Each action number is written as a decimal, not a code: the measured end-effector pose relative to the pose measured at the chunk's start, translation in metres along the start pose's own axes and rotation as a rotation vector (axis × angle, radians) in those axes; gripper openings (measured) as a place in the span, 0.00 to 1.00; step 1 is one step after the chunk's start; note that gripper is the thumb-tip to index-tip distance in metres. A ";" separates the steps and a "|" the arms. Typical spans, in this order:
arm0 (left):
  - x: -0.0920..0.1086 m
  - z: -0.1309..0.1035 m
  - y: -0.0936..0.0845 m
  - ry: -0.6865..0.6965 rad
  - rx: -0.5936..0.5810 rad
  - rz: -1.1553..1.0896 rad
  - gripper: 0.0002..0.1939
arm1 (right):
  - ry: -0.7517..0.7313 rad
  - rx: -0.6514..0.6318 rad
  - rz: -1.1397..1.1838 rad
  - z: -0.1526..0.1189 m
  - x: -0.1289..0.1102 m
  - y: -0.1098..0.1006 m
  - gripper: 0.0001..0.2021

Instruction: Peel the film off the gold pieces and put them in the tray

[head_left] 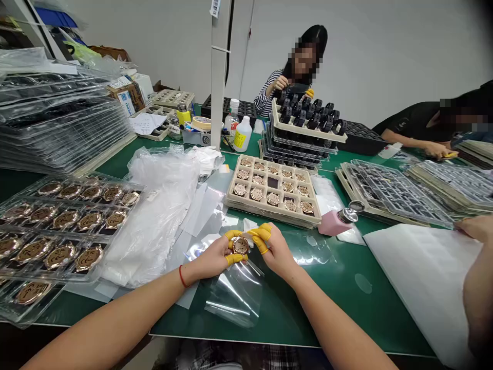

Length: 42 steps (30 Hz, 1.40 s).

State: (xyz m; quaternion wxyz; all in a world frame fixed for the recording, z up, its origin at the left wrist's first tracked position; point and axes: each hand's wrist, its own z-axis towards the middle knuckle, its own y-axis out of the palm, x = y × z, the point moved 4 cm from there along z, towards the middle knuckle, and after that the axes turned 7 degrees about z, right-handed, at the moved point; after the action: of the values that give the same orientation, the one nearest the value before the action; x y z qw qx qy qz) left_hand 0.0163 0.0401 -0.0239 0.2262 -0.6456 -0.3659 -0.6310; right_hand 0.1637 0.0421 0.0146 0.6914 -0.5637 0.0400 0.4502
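A round rose-gold watch case (241, 246) sits between the thumb and fingers of my left hand (215, 255), its dark marked face turned up towards me. Yellow finger cots cover the fingertips of both hands. My right hand (276, 251) is pinched at the upper right rim of the case, on a small white wipe (249, 225). Beneath the hands a clear plastic sheet (234, 298) lies on the green table. Just beyond them stands a beige compartment tray (272, 211) holding several similar watch cases, with one compartment showing only its dark bottom.
Clear trays of watch cases (65, 246) and a heap of plastic bags (150, 226) are at left. A pink pump bottle (334, 222) stands right of the beige tray. At far right, another person's hand touches a white sheet (419, 277). Two people work across the table.
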 end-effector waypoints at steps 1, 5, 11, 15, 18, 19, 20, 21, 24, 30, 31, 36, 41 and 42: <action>0.000 0.000 0.000 -0.013 -0.015 0.004 0.25 | -0.044 -0.006 -0.026 0.000 -0.004 -0.001 0.10; -0.001 0.000 0.001 -0.013 -0.044 0.009 0.23 | -0.160 -0.073 -0.198 -0.004 -0.018 0.001 0.14; -0.005 0.000 -0.002 -0.031 -0.026 -0.017 0.25 | -0.236 -0.103 -0.302 -0.015 -0.023 0.002 0.18; -0.003 0.000 -0.001 -0.026 -0.027 -0.022 0.26 | -0.225 -0.087 -0.236 -0.021 -0.020 -0.002 0.15; -0.002 0.000 0.000 -0.017 -0.023 -0.033 0.25 | -0.175 -0.038 -0.206 -0.021 -0.018 -0.003 0.09; -0.003 0.000 0.000 -0.017 -0.026 -0.039 0.25 | -0.156 -0.029 -0.220 -0.020 -0.018 -0.002 0.07; -0.003 0.000 0.001 -0.017 -0.031 -0.045 0.24 | -0.135 -0.025 -0.243 -0.018 -0.018 -0.001 0.07; -0.004 0.000 0.001 -0.019 -0.040 -0.047 0.24 | -0.113 -0.022 -0.268 -0.016 -0.018 0.001 0.06; -0.005 0.000 0.003 -0.015 -0.066 -0.036 0.24 | -0.048 -0.023 -0.306 -0.009 -0.015 0.006 0.07; -0.004 -0.001 0.002 -0.023 -0.008 -0.009 0.25 | 0.200 0.080 0.051 -0.008 0.025 -0.004 0.08; -0.004 -0.002 0.002 -0.021 0.001 0.003 0.26 | 0.281 0.120 0.108 -0.010 0.036 -0.008 0.09; -0.002 -0.002 0.002 0.005 0.027 0.016 0.27 | 0.452 0.272 -0.052 -0.016 0.050 -0.016 0.12; -0.004 0.000 0.002 0.064 0.036 -0.053 0.31 | 0.406 0.039 0.379 -0.002 0.014 0.022 0.21; -0.004 0.000 0.001 0.066 0.054 -0.054 0.34 | 0.409 0.009 0.428 0.005 0.011 0.023 0.22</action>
State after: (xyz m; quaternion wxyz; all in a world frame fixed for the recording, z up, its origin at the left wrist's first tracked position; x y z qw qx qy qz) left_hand 0.0174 0.0393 -0.0274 0.2384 -0.6080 -0.3926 -0.6476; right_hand 0.1521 0.0520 -0.0072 0.5609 -0.6184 0.2985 0.4625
